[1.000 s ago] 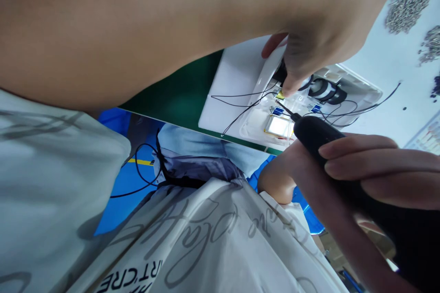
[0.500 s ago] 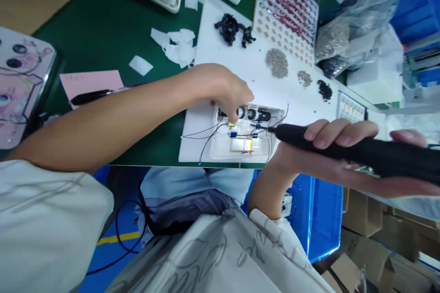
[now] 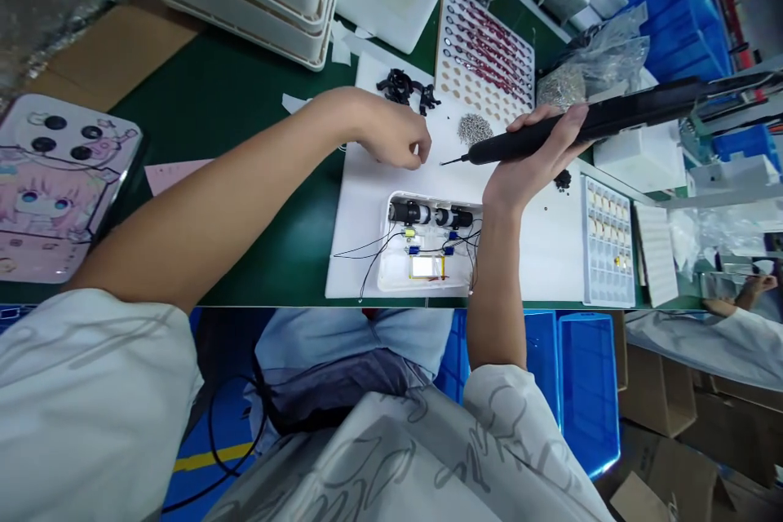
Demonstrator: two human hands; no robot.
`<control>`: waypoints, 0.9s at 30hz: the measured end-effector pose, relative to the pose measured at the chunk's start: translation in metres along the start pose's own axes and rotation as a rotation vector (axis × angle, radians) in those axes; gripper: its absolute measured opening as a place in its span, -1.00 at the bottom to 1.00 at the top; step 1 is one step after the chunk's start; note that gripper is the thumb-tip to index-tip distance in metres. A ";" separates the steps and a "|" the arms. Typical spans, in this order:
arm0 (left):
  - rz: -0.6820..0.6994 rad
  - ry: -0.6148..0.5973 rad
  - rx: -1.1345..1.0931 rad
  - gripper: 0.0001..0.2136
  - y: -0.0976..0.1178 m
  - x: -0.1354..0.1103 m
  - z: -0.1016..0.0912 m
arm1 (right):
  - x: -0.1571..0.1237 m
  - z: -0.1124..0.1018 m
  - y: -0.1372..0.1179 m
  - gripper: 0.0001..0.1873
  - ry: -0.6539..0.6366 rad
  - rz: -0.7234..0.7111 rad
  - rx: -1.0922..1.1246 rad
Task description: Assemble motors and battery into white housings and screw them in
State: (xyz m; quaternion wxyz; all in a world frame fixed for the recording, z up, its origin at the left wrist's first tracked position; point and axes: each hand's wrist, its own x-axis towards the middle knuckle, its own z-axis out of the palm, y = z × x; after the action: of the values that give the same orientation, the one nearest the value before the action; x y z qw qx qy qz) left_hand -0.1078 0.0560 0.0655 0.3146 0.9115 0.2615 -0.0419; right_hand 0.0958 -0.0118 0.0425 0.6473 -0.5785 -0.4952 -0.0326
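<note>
My right hand [image 3: 531, 165] grips a black electric screwdriver [image 3: 636, 112]. Its thin bit points left above the white work sheet, with a tiny bright spot at the tip. Across from the tip is my left hand [image 3: 397, 134], fingers curled together; anything inside them is hidden. Below both hands a white plastic housing [image 3: 395, 281] lies open on the sheet. Inside it sit two black cylindrical parts [image 3: 409, 214], small blue parts [image 3: 414, 250], a silver battery pack [image 3: 426, 267] and dark wires [image 3: 374, 257] running out to the left.
Black plastic parts [image 3: 404, 88] and a pile of screws [image 3: 475, 129] lie farther back on the sheet [image 3: 360, 204]. Behind them is a board with rows of red parts [image 3: 486, 45]. A compartment tray [image 3: 608, 241] lies right, stacked white trays [image 3: 245, 4] back left. Another person's arm [image 3: 749, 294] shows far right.
The screwdriver has come up and away from the housing, its bit now over the sheet. My left hand has left the housing and moved back, fingers curled.
</note>
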 end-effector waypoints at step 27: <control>0.317 0.174 -0.157 -0.45 0.023 0.006 0.012 | 0.024 -0.042 -0.077 -0.62 0.255 0.182 0.667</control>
State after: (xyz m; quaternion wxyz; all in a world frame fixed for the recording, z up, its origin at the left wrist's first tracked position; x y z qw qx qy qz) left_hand -0.0903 0.0361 0.0676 0.3639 0.9140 0.1434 0.1075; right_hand 0.0858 -0.0572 0.1201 0.8571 -0.3689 -0.3402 0.1165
